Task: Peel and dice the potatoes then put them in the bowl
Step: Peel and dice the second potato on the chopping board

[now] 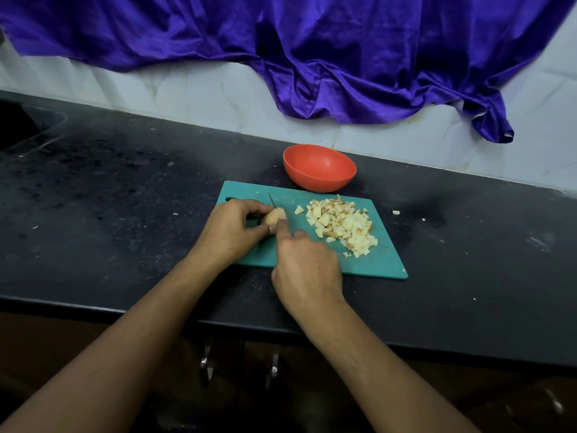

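On the teal board (pixel 379 264) the left hand (pixel 231 232) curls round a potato chunk (pixel 275 216) while the right hand (pixel 306 267) grips the knife (pixel 272 203) against it, so I'd keep the cuts even, matching the diced heap (pixel 342 228) near the red bowl (pixel 318 168).

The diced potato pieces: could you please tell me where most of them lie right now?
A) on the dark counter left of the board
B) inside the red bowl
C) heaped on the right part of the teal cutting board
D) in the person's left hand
C: the diced potato pieces sit in a heap on the teal cutting board, and the red bowl behind it shows none inside.
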Demonstrator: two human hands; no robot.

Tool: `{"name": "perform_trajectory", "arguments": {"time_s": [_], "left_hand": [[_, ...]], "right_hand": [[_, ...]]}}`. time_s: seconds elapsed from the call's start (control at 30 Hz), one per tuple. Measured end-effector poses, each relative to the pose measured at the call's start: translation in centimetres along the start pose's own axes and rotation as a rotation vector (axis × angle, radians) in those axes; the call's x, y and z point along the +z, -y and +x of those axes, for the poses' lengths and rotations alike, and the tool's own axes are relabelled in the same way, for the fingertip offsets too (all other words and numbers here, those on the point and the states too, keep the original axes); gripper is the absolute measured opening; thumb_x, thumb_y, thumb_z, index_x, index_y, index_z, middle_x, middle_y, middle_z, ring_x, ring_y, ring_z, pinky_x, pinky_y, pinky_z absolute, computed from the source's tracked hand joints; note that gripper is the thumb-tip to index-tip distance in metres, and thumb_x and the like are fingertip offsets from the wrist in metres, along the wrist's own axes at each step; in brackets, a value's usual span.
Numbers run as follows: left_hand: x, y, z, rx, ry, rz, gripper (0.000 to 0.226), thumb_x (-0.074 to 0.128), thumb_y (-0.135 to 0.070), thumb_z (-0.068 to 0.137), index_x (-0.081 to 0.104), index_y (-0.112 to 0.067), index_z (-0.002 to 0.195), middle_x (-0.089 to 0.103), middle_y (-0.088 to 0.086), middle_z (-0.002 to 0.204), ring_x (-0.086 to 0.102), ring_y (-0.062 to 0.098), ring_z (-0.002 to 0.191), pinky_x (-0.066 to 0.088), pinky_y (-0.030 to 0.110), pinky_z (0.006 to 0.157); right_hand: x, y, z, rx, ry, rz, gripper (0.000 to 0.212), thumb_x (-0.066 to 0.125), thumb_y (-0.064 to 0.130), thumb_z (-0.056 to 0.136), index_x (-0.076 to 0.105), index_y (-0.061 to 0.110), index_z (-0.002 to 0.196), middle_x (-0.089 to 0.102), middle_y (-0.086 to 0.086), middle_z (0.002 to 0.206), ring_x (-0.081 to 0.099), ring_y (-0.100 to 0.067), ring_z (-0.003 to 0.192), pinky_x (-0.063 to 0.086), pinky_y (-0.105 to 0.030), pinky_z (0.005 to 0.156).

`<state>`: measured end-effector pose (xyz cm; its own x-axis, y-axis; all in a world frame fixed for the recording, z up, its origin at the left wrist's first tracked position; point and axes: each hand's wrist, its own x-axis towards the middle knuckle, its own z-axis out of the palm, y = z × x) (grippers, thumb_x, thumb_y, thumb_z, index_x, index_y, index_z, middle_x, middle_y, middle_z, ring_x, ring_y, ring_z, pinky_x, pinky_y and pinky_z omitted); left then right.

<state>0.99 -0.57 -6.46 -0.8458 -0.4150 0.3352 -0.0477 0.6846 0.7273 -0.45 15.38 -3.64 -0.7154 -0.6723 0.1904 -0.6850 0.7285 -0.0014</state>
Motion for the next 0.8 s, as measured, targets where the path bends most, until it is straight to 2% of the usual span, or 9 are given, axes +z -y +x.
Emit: {"name": "perform_trajectory", "arguments": {"time_s": [0.2, 0.3, 0.43, 0.53, 0.63, 0.7, 0.8], "left_hand": [[-0.1, -0.1, 0.0, -0.011, 0.007, 0.017, 0.039, 0.083, -0.031, 0.084, 0.075, -0.025, 0.121, 0.073, -0.016, 0.119, 0.063, -0.003, 0.11, 0.045, 0.016, 0.097], [-0.2, -0.3, -0.2, -0.018, 0.01, 0.015, 0.04, 0.083, -0.031, 0.083, 0.075, -0.025, 0.122, 0.073, -0.016, 0.119, 0.064, -0.002, 0.111, 0.049, 0.023, 0.101], [-0.3, -0.3, -0.3, -0.022, -0.002, 0.016, 0.041, 0.083, -0.028, 0.084, 0.074, -0.024, 0.123, 0.073, -0.014, 0.119, 0.063, -0.001, 0.109, 0.048, 0.021, 0.098], [-0.3, -0.3, -0.5, -0.036, -0.013, 0.012, 0.04, 0.084, -0.029, 0.083, 0.075, -0.025, 0.122, 0.074, -0.015, 0.116, 0.064, -0.002, 0.107, 0.049, 0.022, 0.098], [-0.2, -0.3, -0.5, -0.057, -0.023, -0.006, 0.039, 0.086, -0.03, 0.08, 0.076, -0.025, 0.118, 0.075, -0.015, 0.11, 0.066, -0.003, 0.102, 0.052, 0.024, 0.097], [-0.2, -0.3, -0.5, -0.066, -0.036, -0.023, 0.037, 0.088, -0.031, 0.078, 0.076, -0.025, 0.113, 0.075, -0.016, 0.105, 0.067, -0.004, 0.098, 0.053, 0.023, 0.093], [-0.2, -0.3, -0.5, -0.066, -0.039, -0.024, 0.036, 0.089, -0.031, 0.077, 0.076, -0.025, 0.11, 0.074, -0.015, 0.103, 0.066, -0.004, 0.097, 0.051, 0.02, 0.089]], "right_hand": [[-0.1, -1.3, -1.6, -0.009, 0.031, 0.055, 0.069, 0.051, 0.021, 0.102, 0.019, 0.018, 0.163, 0.059, -0.007, 0.123, 0.064, -0.029, 0.101, 0.045, -0.038, 0.074], [-0.2, -1.5, -2.2, -0.003, 0.027, 0.091, 0.065, 0.05, 0.018, 0.101, 0.025, 0.019, 0.161, 0.061, -0.006, 0.116, 0.064, -0.028, 0.099, 0.046, -0.038, 0.072], [-0.4, -2.8, -3.5, -0.008, 0.014, 0.135, 0.06, 0.047, 0.02, 0.102, 0.032, 0.024, 0.16, 0.064, -0.003, 0.11, 0.064, -0.023, 0.098, 0.05, -0.037, 0.077], [-1.1, -4.1, -3.6, 0.074, 0.047, 0.326, 0.052, 0.047, 0.024, 0.104, 0.042, 0.033, 0.155, 0.066, 0.003, 0.118, 0.063, -0.016, 0.098, 0.056, -0.038, 0.084], [-1.7, -4.7, -3.3, 0.169, 0.019, 0.545, 0.046, 0.05, 0.025, 0.104, 0.052, 0.039, 0.147, 0.063, 0.009, 0.134, 0.063, -0.009, 0.094, 0.057, -0.033, 0.081], [-2.0, -4.5, -3.1, 0.167, -0.045, 0.577, 0.046, 0.05, 0.023, 0.103, 0.054, 0.037, 0.146, 0.065, 0.009, 0.134, 0.062, -0.01, 0.088, 0.054, -0.03, 0.077], [-3.0, -3.8, -2.7, 0.133, -0.065, 0.538, 0.046, 0.05, 0.023, 0.102, 0.054, 0.035, 0.146, 0.068, 0.008, 0.13, 0.067, -0.015, 0.097, 0.057, -0.035, 0.083]]}}
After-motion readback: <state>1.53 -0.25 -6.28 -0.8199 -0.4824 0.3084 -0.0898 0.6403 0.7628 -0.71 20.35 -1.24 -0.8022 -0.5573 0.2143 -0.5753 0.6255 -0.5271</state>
